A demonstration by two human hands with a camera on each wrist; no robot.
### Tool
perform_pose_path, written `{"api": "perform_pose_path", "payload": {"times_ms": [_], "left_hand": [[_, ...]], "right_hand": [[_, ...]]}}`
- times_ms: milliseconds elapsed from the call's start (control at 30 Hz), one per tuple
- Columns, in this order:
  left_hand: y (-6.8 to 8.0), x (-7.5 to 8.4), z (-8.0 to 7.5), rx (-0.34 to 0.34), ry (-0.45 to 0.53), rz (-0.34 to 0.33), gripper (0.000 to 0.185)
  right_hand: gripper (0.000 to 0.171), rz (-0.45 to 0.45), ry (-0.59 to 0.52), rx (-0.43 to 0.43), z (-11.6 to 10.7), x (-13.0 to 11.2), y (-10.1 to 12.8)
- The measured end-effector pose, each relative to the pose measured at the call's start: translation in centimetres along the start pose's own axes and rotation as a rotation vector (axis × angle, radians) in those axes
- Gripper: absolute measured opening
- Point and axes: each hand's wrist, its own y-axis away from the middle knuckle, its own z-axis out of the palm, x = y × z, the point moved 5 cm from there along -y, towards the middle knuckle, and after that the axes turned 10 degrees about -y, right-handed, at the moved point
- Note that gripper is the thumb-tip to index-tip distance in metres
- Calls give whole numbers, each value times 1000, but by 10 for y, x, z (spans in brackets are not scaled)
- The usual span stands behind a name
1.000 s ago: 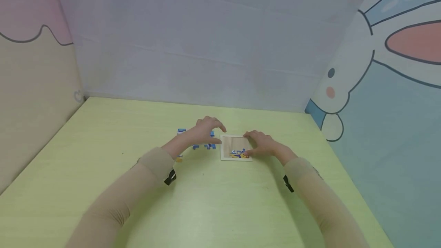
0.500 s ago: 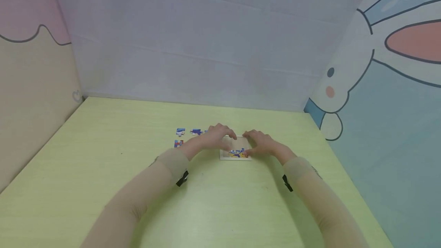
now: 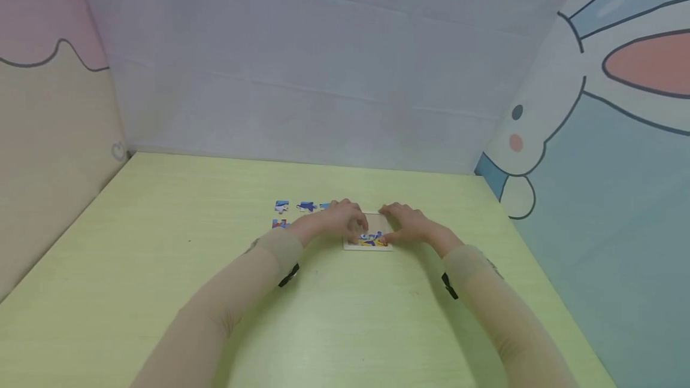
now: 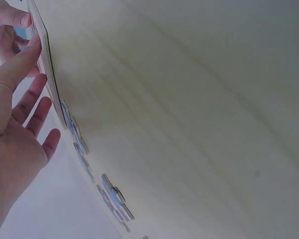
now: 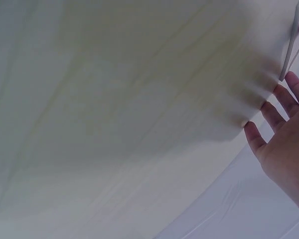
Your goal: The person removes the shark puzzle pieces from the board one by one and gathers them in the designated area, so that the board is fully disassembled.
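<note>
Head view: puzzle tray (image 3: 372, 219) sits at frame centre on the green table (image 3: 162, 244), flat, roughly square, no clear long axis. Left hand (image 3: 345, 220) covers its left edge, fingers bent down onto the tray; whether they pinch a piece can't be told. Right hand (image 3: 411, 224) rests on the right edge, fingers relaxed, thumb at the assembled strip (image 3: 371, 239) along the near edge. Both hands equally near, tray between them. Loose puzzle pieces (image 3: 293, 207) lie just left of the left hand.

Left wrist view: left hand (image 4: 15, 129) lower left, fingers extended, touching the tray (image 4: 45, 69) edge at upper left; loose pieces (image 4: 114, 191) trail below.

Right wrist view: right hand (image 5: 284, 134) at right edge, fingers straight, tray corner (image 5: 291, 47) just above them.
</note>
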Motion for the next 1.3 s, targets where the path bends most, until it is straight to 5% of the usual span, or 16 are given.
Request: {"api": "perform_pose_path", "payload": {"times_ms": [233,800,1300], "left_hand": [[-4,-2,4,4,-42,41,25],[-4,0,3,-34,-2,32,22],[-4,-4,2,-2,13,36,22]], "right_hand": [[74,-3,7,1,0,-1,0],[72,0,5,6,0,-2,0],[73,2,-10,5,0,-3,0]]}}
